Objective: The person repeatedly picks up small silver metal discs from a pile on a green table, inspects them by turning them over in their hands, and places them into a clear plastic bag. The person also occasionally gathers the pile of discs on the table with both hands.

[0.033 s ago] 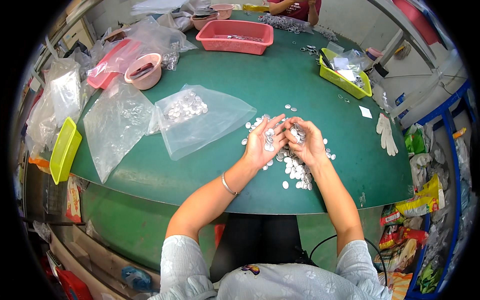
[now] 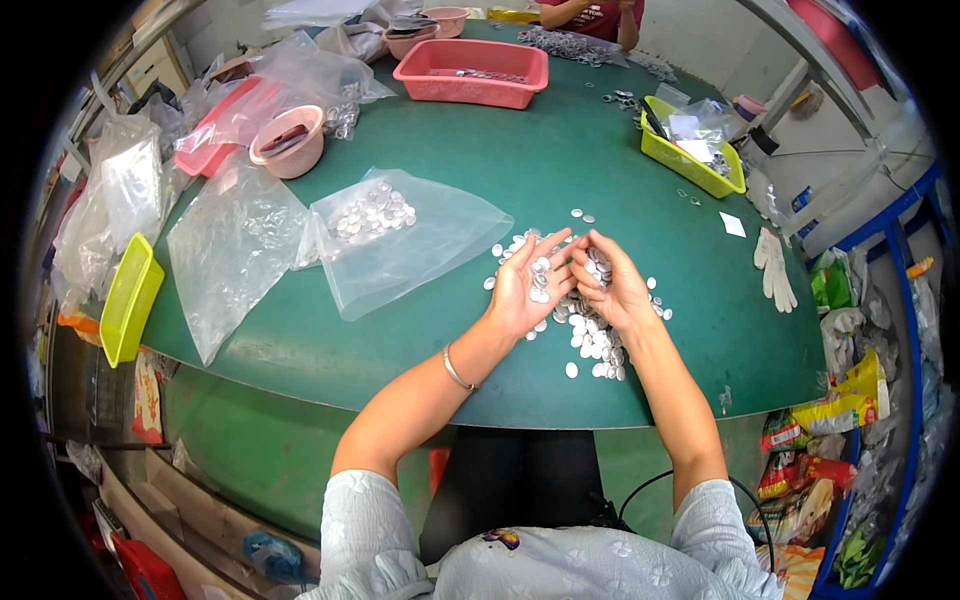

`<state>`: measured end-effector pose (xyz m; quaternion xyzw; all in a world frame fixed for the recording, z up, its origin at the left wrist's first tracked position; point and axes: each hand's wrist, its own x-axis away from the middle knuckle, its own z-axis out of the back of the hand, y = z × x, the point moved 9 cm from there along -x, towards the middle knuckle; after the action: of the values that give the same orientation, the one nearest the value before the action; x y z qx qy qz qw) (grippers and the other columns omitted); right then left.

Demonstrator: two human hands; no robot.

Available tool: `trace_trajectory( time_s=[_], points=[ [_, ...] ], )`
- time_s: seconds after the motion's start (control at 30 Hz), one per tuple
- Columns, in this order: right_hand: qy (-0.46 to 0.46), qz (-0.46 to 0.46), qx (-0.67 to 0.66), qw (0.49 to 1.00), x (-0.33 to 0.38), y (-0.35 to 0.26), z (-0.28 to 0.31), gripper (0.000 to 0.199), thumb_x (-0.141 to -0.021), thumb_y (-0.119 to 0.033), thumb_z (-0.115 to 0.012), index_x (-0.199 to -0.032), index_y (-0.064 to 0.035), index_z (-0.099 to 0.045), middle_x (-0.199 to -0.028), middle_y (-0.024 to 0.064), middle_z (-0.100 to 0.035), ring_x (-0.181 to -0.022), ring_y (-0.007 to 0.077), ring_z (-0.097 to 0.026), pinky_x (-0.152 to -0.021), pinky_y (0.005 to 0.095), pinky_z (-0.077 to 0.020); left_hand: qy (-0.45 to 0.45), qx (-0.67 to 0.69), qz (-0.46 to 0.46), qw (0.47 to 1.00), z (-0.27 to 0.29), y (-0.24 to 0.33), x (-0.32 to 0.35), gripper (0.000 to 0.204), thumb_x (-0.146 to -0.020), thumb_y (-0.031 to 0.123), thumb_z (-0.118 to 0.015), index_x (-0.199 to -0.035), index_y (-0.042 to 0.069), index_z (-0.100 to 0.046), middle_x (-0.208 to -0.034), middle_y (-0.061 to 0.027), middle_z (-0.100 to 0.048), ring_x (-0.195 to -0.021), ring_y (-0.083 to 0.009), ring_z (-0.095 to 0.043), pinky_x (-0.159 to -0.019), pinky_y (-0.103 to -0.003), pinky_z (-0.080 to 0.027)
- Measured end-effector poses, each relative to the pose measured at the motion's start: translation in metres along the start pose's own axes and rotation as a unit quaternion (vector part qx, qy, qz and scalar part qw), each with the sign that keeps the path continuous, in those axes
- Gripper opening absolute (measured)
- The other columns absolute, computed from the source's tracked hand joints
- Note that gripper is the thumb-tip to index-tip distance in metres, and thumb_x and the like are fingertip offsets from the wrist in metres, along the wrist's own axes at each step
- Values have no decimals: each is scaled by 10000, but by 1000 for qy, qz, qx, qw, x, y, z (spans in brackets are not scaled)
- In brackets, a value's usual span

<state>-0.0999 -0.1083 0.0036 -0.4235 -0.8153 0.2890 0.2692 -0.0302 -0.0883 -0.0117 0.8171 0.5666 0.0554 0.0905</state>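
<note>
Over the near middle of the table, my left hand (image 2: 521, 290) is turned palm up, fingers stretched out, with several small silvery oval discs (image 2: 540, 280) lying in it. My right hand (image 2: 624, 296) is cupped just beside it, fingers curled around more discs (image 2: 598, 266). The fingertips of the two hands nearly meet; whether they touch I cannot tell. Beneath and around both hands spreads a loose pile of the same discs (image 2: 600, 345), partly hidden by them. Left of the pile, a clear plastic bag (image 2: 420, 250) lies flat with a heap of discs (image 2: 372, 212) in it.
The green table (image 2: 450, 140) also bears an empty clear bag (image 2: 235, 250), a pink basin (image 2: 470, 97), a round pink bowl (image 2: 290, 160), a yellow-green basket (image 2: 690, 172) and a white glove (image 2: 773, 268). Another yellow-green basket (image 2: 130, 305) tilts at the left edge. A person (image 2: 590, 15) is at the far side.
My right hand's fingers have straightened a little, and more of the discs in it show. My left hand has hardly moved.
</note>
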Motion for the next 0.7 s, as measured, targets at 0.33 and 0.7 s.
trace_trajectory(
  time_s=[0.33,0.7],
  points=[
    [47,168,651,739,6,-7,-26,219,-796,-116,-638,-996,-25,-627,-707,107,-621,-573,193,-567,-552,320,-436,24,-27,-4,999,14,-1,-1,566,-975,377,-288,-1369,-22,-216,-1413,-239,-288,-1311,-291,-300,-1101,-414,-237],
    [-10,27,40,999,-3,6,5,133,-874,-142,-531,-915,-16,-520,-716,56,-518,-493,117,-410,-371,211,-273,2,-17,0,1000,7,-3,-3,576,-968,386,-311,-1369,-24,-255,-1290,-208,-427,-1216,-289,-411,-1044,-396,-319]
  ],
)
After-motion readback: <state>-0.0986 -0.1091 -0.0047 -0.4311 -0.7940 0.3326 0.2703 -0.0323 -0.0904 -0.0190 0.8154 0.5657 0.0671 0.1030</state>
